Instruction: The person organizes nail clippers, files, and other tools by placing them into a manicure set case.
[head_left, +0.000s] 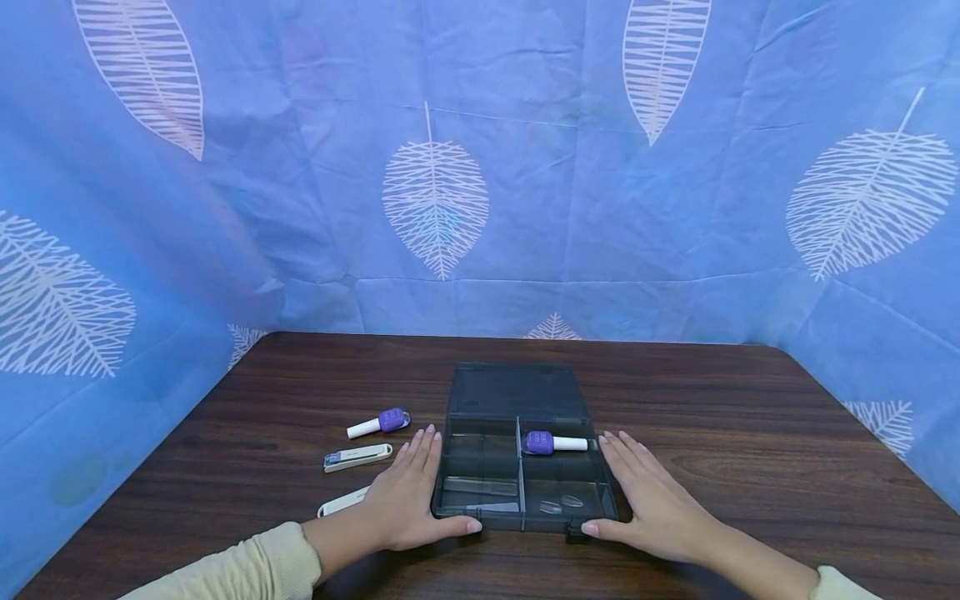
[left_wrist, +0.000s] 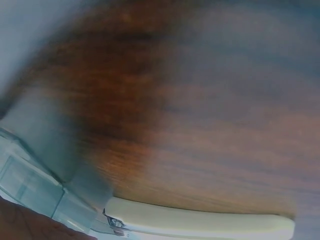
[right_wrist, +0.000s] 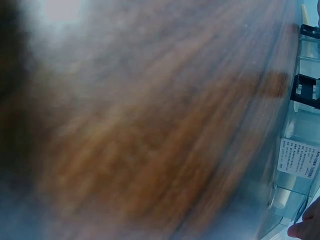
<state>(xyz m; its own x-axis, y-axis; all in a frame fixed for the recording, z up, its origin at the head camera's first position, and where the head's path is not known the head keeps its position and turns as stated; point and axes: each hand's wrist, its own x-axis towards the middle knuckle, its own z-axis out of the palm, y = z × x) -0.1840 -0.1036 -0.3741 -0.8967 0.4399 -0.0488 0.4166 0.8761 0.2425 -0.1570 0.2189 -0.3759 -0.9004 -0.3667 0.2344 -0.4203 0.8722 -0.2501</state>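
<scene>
A translucent dark storage box [head_left: 519, 520] sits on the table with its lid [head_left: 517, 390] laid back. My left hand [head_left: 408, 496] rests along its left side, fingers straight and thumb at the front edge. Against the right side lies my right hand [head_left: 656, 504], its thumb near the front latch [head_left: 575, 531]. A purple nail polish bottle [head_left: 540, 442] with a white cap lies in the far right compartment. Two small clear oval pieces [head_left: 572, 501] are in the near right one. The near left compartment holds a flat, pale strip [head_left: 493, 507].
Left of the box lie another purple nail polish bottle [head_left: 393, 419] and a white nail clipper [head_left: 357, 457]. A second white clipper [head_left: 343, 502] is partly hidden by my left hand. A printed label [right_wrist: 298, 158] shows on the box. Blue leaf-patterned cloth [head_left: 525, 208] hangs behind the table.
</scene>
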